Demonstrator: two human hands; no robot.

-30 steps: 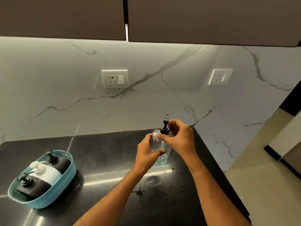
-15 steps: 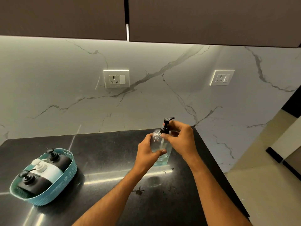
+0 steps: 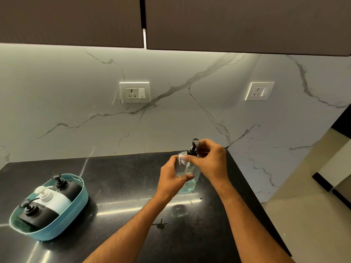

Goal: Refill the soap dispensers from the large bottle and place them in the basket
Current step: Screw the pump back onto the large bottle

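A clear soap dispenser (image 3: 188,184) with pale blue liquid at its bottom stands upright on the black counter near the back right corner. My left hand (image 3: 171,177) wraps around its body. My right hand (image 3: 209,161) pinches the black pump head (image 3: 193,148) on its neck. A teal basket (image 3: 76,215) sits at the left of the counter. In it lie two black dispensers (image 3: 66,188) (image 3: 36,214) with a white dispenser (image 3: 54,201) between them. No large bottle is in view.
The black counter (image 3: 123,215) ends in an edge at the right, with a drop to a beige floor (image 3: 313,224). A marble backsplash carries two wall sockets (image 3: 135,92) (image 3: 259,91). Dark cabinets (image 3: 228,21) hang overhead.
The pump spout has turned around between frames while my right hand twists it. The left hand and the bottle stay in place.
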